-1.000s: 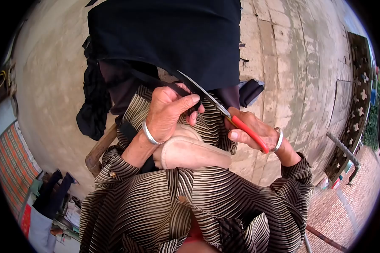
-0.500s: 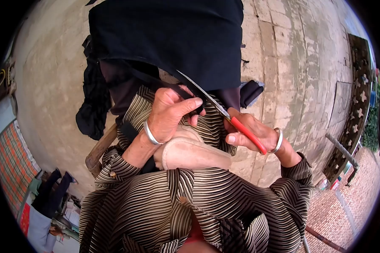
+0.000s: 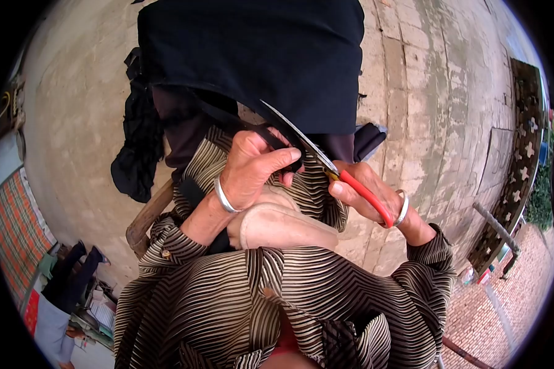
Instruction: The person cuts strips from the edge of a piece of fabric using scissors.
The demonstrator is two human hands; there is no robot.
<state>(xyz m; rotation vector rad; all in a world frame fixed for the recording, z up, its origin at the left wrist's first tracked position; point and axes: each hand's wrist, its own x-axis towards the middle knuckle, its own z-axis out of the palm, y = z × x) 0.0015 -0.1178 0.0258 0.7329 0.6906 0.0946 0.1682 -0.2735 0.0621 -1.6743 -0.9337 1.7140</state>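
A wide piece of black cloth (image 3: 252,61) lies over my knees, its near edge facing me. My left hand (image 3: 256,163) pinches a narrow black strip of fabric (image 3: 228,120) between thumb and fingers. My right hand (image 3: 366,190) is wrapped round the red handles of a pair of scissors (image 3: 311,147). The blades point up and left across the cloth's near edge, just right of my left fingers. How far the blades are apart I cannot tell. Below my hands, a pale pink padded piece (image 3: 283,227) rests on my lap.
Crumpled black cloth (image 3: 135,147) hangs at the left, above a wooden bar (image 3: 146,218). A dark folded cloth (image 3: 369,140) lies right of my knees. At lower left, a person in dark trousers (image 3: 74,277) is near a plaid cloth (image 3: 21,224). A pierced low wall (image 3: 523,154) runs along the right.
The view has shifted slightly, so the cloth and hands appear a little further right. My right hand has turned a bit on the scissors, and more of the handle loop shows. Both grips stay the same.
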